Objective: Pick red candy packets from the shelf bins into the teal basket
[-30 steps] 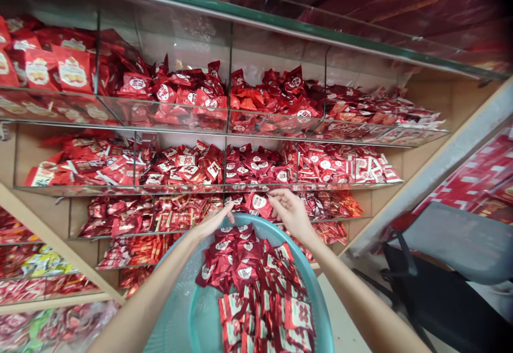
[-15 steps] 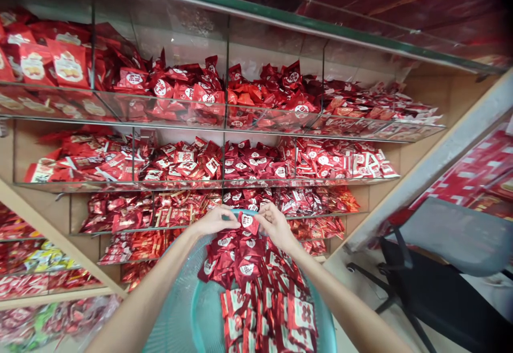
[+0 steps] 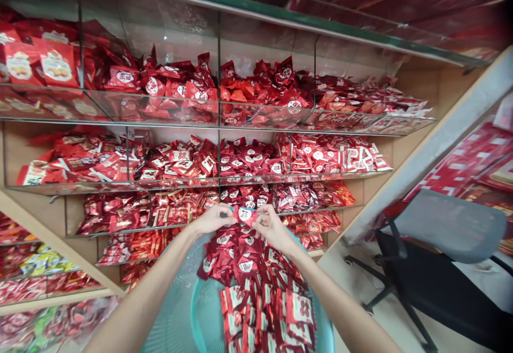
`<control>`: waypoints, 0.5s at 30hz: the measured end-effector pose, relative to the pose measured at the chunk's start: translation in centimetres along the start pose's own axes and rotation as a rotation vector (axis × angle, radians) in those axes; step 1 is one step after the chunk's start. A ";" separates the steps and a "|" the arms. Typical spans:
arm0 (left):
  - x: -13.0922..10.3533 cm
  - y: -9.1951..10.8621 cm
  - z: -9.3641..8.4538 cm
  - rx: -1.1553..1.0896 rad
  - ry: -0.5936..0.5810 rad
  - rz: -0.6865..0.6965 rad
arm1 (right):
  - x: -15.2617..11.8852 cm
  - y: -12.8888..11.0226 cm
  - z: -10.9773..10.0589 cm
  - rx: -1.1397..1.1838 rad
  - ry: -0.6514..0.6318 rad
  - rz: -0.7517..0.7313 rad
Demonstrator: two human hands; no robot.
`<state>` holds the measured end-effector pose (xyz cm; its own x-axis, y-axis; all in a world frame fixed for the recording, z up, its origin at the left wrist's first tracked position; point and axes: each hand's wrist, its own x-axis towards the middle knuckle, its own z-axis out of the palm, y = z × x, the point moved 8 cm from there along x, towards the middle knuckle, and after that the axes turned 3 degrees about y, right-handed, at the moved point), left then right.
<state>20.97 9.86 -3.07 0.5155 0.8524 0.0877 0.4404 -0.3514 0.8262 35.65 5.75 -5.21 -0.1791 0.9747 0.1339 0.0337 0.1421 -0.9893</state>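
A small red packet with a round white label (image 3: 245,214) is stretched between my two hands at the far rim of a teal basket (image 3: 182,294). My left hand (image 3: 214,218) pinches its left end, and my right hand (image 3: 267,225) grips the right end. Below them in the basket lie dark red packets with white labels (image 3: 246,264), set in overlapping rows. Nearer to me are red and cream packets (image 3: 298,307), packed closely together. The basket's left part shows bare teal plastic.
Glass-fronted shelves (image 3: 168,123) full of red packets rise ahead. At the left, lower slanted shelves hold more packets, some yellow (image 3: 48,259). A black and grey office chair (image 3: 436,273) stands at the right, near red patterned packages (image 3: 460,155).
The packet between my hands now lies flatter and a little lower in angle, with my right fingers closed round its right end. The view has shifted slightly, moving the shelves left.
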 end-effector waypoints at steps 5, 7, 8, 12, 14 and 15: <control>0.2 -0.2 0.3 -0.008 -0.009 0.037 | -0.1 0.0 -0.6 -0.001 -0.013 -0.034; 0.2 -0.3 0.4 -0.005 -0.015 0.038 | -0.2 -0.1 -0.8 0.002 -0.026 -0.039; 0.2 -0.4 0.4 -0.002 -0.019 0.036 | -0.3 -0.1 -0.9 0.001 -0.031 -0.040; 0.4 -0.4 0.5 0.015 -0.028 0.044 | -0.3 -0.6 -1.2 -0.035 -0.034 -0.059; 0.4 -0.3 0.4 0.015 -0.024 0.047 | -0.2 -0.7 -1.3 -0.066 -0.025 -0.070; 0.4 -0.2 0.3 0.014 -0.021 0.046 | -0.1 -0.6 -1.4 -0.081 -0.022 -0.073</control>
<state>21.37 10.15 -3.35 0.5504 0.8272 0.1134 0.4265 -0.3953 0.8135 37.02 5.78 -4.51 -0.2060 0.9572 0.2035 0.0991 0.2273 -0.9688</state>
